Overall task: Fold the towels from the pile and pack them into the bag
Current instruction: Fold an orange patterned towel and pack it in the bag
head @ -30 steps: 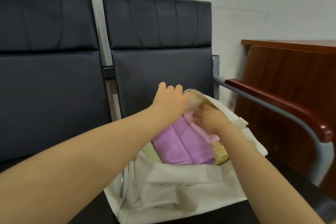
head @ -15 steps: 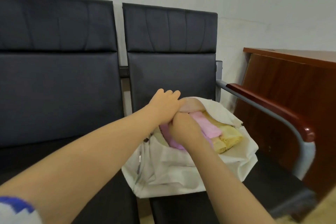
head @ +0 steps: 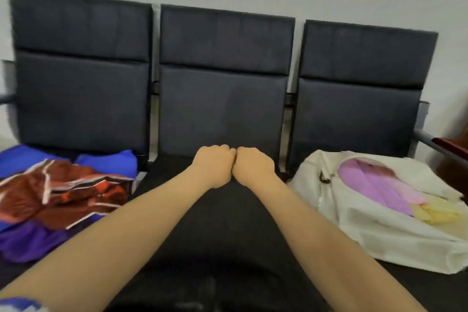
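A white cloth bag (head: 379, 233) lies on the right seat with its mouth open. Folded purple (head: 364, 185), pink (head: 410, 195) and yellow (head: 438, 213) towels show inside it. On the left seat sits the pile: a red-brown patterned towel (head: 63, 192) on top of blue (head: 109, 162) and purple (head: 27, 243) ones. My left hand (head: 215, 164) and my right hand (head: 253, 167) are curled into fists over the middle seat, knuckles touching each other. Neither holds anything.
Three dark grey seats (head: 222, 235) stand in a row against a pale wall. A grey armrest with a red-brown pad (head: 445, 147) and a wooden desk edge lie at the far right.
Both hands left the bag and came together as fists over the middle seat. The view swung left, bringing the pile into sight.
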### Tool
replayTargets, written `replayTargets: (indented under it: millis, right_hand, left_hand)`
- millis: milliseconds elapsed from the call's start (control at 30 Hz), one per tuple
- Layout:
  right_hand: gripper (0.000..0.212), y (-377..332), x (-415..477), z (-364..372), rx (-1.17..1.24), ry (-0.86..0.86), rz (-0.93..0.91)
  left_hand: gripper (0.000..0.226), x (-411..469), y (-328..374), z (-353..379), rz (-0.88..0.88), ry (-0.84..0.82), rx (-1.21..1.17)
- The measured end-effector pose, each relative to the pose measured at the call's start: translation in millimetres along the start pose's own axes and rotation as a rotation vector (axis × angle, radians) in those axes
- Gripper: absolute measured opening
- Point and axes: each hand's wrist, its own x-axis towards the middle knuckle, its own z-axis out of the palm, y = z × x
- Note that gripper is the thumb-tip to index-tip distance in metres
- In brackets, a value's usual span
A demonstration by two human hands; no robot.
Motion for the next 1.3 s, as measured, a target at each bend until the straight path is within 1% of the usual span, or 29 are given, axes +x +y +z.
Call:
replayTargets:
  millis: [100, 167, 233, 333, 400, 500, 567, 600, 667, 700, 767, 833, 867, 900, 967, 1000, 1033, 1067, 1100, 1167, 1200, 1267, 1300]
  right_hand:
    - [0.019, -65.7, 9.0, 26.6, 0.055, -0.053, -0.082]
    - [0.018, -111.3, 14.1, 47.5, 0.053, -0.094, -0.136]
    - [0.013, -155.3, 19.4, 68.4, 0.034, -0.137, -0.184]
    - [0.020, -211.0, 26.0, 98.3, 0.007, -0.162, -0.250]
    - [0.022, -239.6, 30.8, 116.6, 0.021, -0.182, -0.297]
    - [0.024, -270.9, 36.6, 142.1, 0.070, -0.233, -0.342]
    - [0.026, -281.6, 36.3, 157.3, 0.076, -0.272, -0.374]
    - [0.027, -283.9, 35.9, 165.1, 0.056, -0.287, -0.408]
    - [0.031, -282.7, 33.0, 178.3, 0.016, -0.326, -0.452]
    - [0.033, -280.3, 31.3, 182.4, 0.015, -0.341, -0.457]
    - [0.038, -274.2, 32.8, 188.6, 0.058, -0.354, -0.416]
    - [0.046, -269.8, 39.4, 189.2, 0.210, -0.372, -0.304]
    - [0.052, -268.0, 44.9, 189.2, 0.331, -0.389, -0.211]
    - [0.060, -266.2, 49.5, 186.7, 0.486, -0.408, -0.122]
    - [0.081, -263.5, 56.2, 176.4, 0.781, -0.418, 0.038]
    - [0.089, -261.2, 56.6, 168.9, 0.901, -0.402, 0.104]
    - [0.089, -257.8, 58.3, 162.8, 1.016, -0.346, 0.142]
    - [0.082, -252.0, 60.8, 156.3, 1.110, -0.262, 0.176]
    - [0.065, -244.5, 63.3, 147.8, 1.197, -0.164, 0.177]
    - [0.016, -221.9, 67.0, 122.4, 1.378, -0.022, 0.189]
    - [0.007, -207.0, 68.3, 106.7, 1.441, 0.033, 0.211]
    - [0.013, -167.2, 69.0, 67.0, 1.483, 0.154, 0.206]
    - [0.013, -144.0, 69.6, 46.3, 1.475, 0.215, 0.158]
  left_hand:
    - [0.022, -44.8, -63.7, 17.6, -0.129, -0.007, -0.051]
    - [0.023, -70.2, -101.3, 32.1, -0.213, -0.049, -0.057]
    - [0.028, -90.1, -135.4, 46.8, -0.276, -0.102, -0.058]
    - [0.035, -115.9, -183.3, 69.8, -0.359, -0.159, -0.044]
    - [0.041, -132.4, -213.2, 88.4, -0.417, -0.166, -0.017]
    - [0.047, -154.9, -256.7, 118.2, -0.557, -0.144, -0.002]
    - [0.057, -166.0, -282.0, 134.8, -0.660, -0.186, -0.044]
    - [0.057, -169.7, -291.6, 140.8, -0.682, -0.213, -0.049]
    - [0.044, -171.8, -306.1, 147.8, -0.668, -0.194, -0.016]
    - [0.035, -170.0, -311.9, 147.1, -0.661, -0.139, -0.023]
    - [0.026, -161.1, -319.8, 136.2, -0.676, 0.020, -0.141]
    - [0.026, -145.0, -323.2, 113.1, -0.651, 0.177, -0.228]
    - [0.025, -135.9, -320.8, 95.1, -0.626, 0.227, -0.270]
    - [0.020, -126.6, -316.0, 75.3, -0.598, 0.268, -0.375]
    - [0.006, -109.5, -298.7, 32.5, -0.519, 0.337, -0.708]
    - [0.009, -101.5, -287.5, 11.2, -0.474, 0.373, -0.804]
    - [0.014, -94.3, -276.0, -8.8, -0.433, 0.402, -0.831]
    - [0.017, -87.6, -264.2, -26.5, -0.389, 0.426, -0.835]
    - [0.016, -81.1, -252.4, -41.8, -0.346, 0.452, -0.829]
    - [0.007, -71.3, -230.5, -67.6, -0.286, 0.511, -0.783]
    - [0.008, -67.1, -222.2, -77.3, -0.280, 0.555, -0.751]
    - [0.018, -62.4, -210.3, -95.8, -0.318, 0.662, -0.674]
    - [0.020, -60.9, -205.6, -104.6, -0.344, 0.711, -0.656]
